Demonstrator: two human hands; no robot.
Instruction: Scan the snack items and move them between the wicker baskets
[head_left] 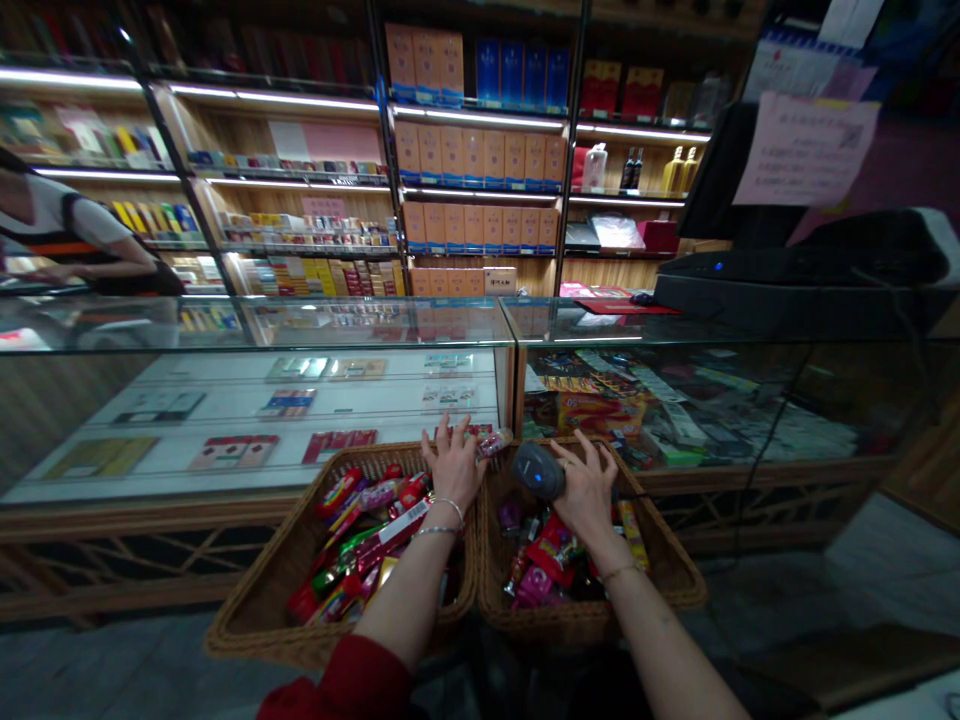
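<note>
My left hand, at the end of a red sleeve, is raised over the inner rear corner of the left wicker basket; its thumb side is closed on a small, clear-and-pink wrapped sweet, while the other fingers spread forward. The sweet lies sideways above the rear rims, between my hand and the scanner (its wrapper print is too blurred to read). My right hand holds a dark barcode scanner above the right wicker basket; the scanner's head points left, a blue light shows on its top, and several of my fingers fan out beyond it. The scanner's handle is hidden by my palm. The two baskets stand side by side, both holding bright packets; in the left one, a long red packet bears a white label with a barcode. Behind them runs a glass display counter, carrying at right a dark monitor with a pink sheet fixed to it. Shelves of orange boxes line the back; another person stands behind the counter at far left.
</note>
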